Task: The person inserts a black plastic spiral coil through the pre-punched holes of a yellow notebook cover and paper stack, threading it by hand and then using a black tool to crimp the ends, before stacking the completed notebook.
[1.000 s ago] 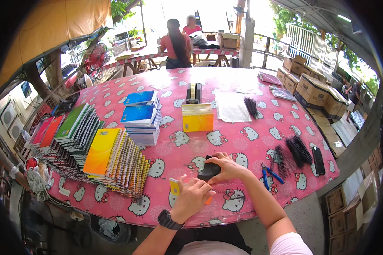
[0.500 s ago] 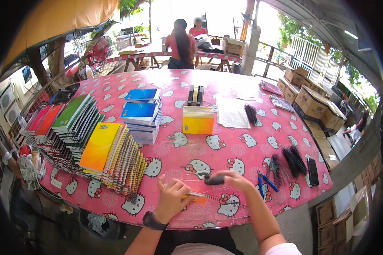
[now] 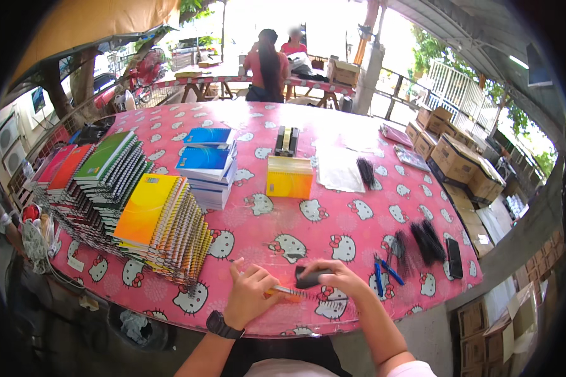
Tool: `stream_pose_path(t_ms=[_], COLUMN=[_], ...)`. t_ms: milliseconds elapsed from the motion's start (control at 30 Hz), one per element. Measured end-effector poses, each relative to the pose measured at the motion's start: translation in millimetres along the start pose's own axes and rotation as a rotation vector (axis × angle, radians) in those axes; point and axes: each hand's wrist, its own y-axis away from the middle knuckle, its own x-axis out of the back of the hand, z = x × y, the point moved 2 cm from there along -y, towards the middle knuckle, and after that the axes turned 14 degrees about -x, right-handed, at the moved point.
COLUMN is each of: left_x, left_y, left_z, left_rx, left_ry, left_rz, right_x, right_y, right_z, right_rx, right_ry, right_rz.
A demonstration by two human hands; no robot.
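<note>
My left hand (image 3: pixel 251 290) is closed around a small orange-and-yellow notebook (image 3: pixel 288 296) at the near edge of the table, and a dark watch is on that wrist. From the notebook's bound edge a dark spiral coil (image 3: pixel 317 299) runs out to the right. My right hand (image 3: pixel 334 275) grips a black handheld tool (image 3: pixel 308 278) just above the coil; what kind of tool it is I cannot make out. To the right lie blue-handled pliers (image 3: pixel 387 276) and bundles of black spiral coils (image 3: pixel 426 242).
On the left stand tall stacks of yellow notebooks (image 3: pixel 146 204), green notebooks (image 3: pixel 104 157) and red ones. Blue notebooks (image 3: pixel 201 160), a yellow pile (image 3: pixel 289 182), a tape dispenser (image 3: pixel 287 141) and a phone (image 3: pixel 454 259) are on the pink tablecloth. Cardboard boxes (image 3: pixel 462 157) stand at right; two people work beyond.
My right hand has moved left and slightly down with the black tool, nearer the notebook. My left hand keeps its hold. The whole view has shifted slightly.
</note>
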Motion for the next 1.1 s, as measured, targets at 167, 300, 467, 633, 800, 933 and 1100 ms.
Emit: stream_pose_path(t_ms=[167, 300, 467, 633, 800, 933, 1100], left_x=[3, -2, -17, -45, -43, -32, -26], left_y=[1, 12, 31, 48, 39, 37, 36], left_z=[-1, -15, -33, -54, -40, -36, -38], left_rx=[0.106, 0.227, 0.460, 0.277, 0.524, 0.562, 0.569], left_ry=[0.094, 0.209, 0.769, 0.603, 0.980, 0.955, 0.957], left_rz=[-0.050, 0.330, 0.184, 0.224, 0.217, 0.164, 0.144], right_x=[0, -11, -6, -10, -17, -10, -22], right_y=[-15, -9, -21, -30, -28, -38, -44], right_z=[-6, -20, -6, -8, -14, -7, -21], right_rx=[-0.222, 0.085, -0.051, -0.069, 0.017, -0.097, -0.077], right_ry=[0.384, -0.150, 0.038, 0.132, 0.074, 0.035, 0.224], right_rz=[0.113, -0.189, -0.070, -0.020, -0.046, 0.008, 0.021])
